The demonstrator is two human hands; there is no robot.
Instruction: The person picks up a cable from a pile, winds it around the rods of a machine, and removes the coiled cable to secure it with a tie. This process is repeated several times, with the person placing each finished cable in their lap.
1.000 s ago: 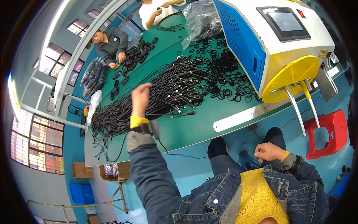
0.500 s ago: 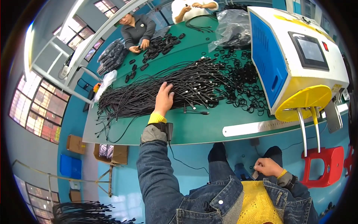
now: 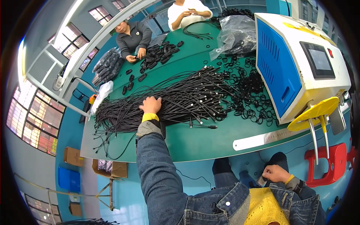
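A broad heap of black cables (image 3: 180, 97) with pale connector ends lies across the green table. My left hand (image 3: 151, 105) is on the heap's near edge, its fingers bent down into the cables and closed about some of them; the fingertips are hidden. Over my lap, below the table edge, my right hand (image 3: 276, 173) is closed on a small pale flat piece (image 3: 261, 181), too small to name. Beside the heap, to the right, are many loose black rings (image 3: 251, 86). One cable end sticks out toward me from the heap.
A white and blue machine (image 3: 315, 63) with a screen and a yellow disc (image 3: 318, 112) stands at the right. A steel ruler (image 3: 258, 140) lies near the front edge. Across the table two people handle small parts. A red stool (image 3: 328, 165) stands low right.
My left hand has moved leftward along the cables, and its spread fingers have bent down into them. My right hand keeps its pale piece over my lap. The view has tilted slightly.
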